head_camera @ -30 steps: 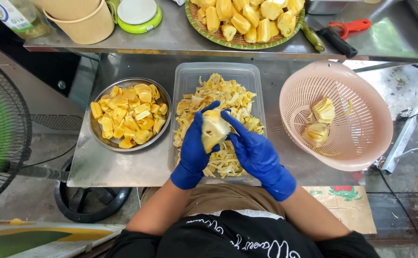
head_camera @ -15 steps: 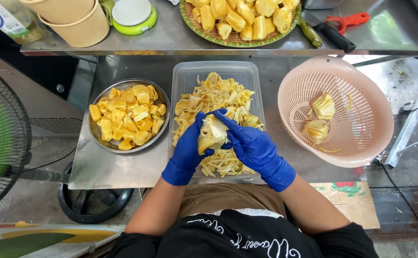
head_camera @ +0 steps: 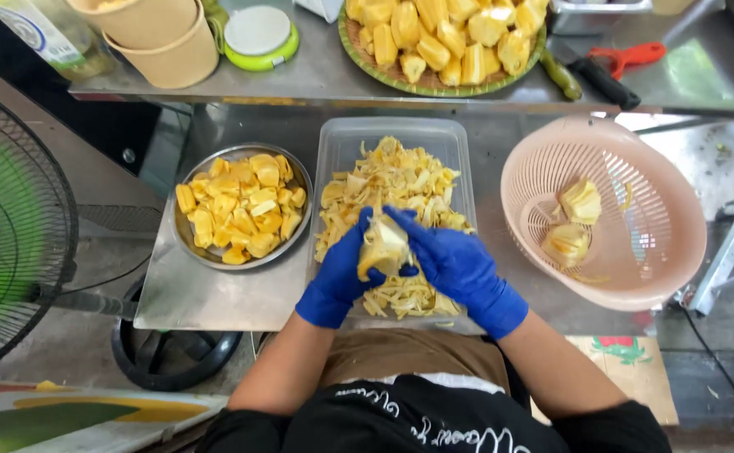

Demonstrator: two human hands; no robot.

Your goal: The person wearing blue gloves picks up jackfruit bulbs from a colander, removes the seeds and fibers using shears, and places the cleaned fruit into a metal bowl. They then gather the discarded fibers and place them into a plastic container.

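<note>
Right now you are cupping a pale jackfruit piece (head_camera: 383, 247) between both hands, left hand (head_camera: 339, 273) and right hand (head_camera: 455, 264) pinching it from either side, directly above the clear tub (head_camera: 459, 151) of scraps; its long axis is running tilted, away from you.

Steel table (head_camera: 216, 298), steel shelf (head_camera: 316, 75) above; green fan (head_camera: 6, 226) left; stained concrete floor (head_camera: 719, 335).
</note>
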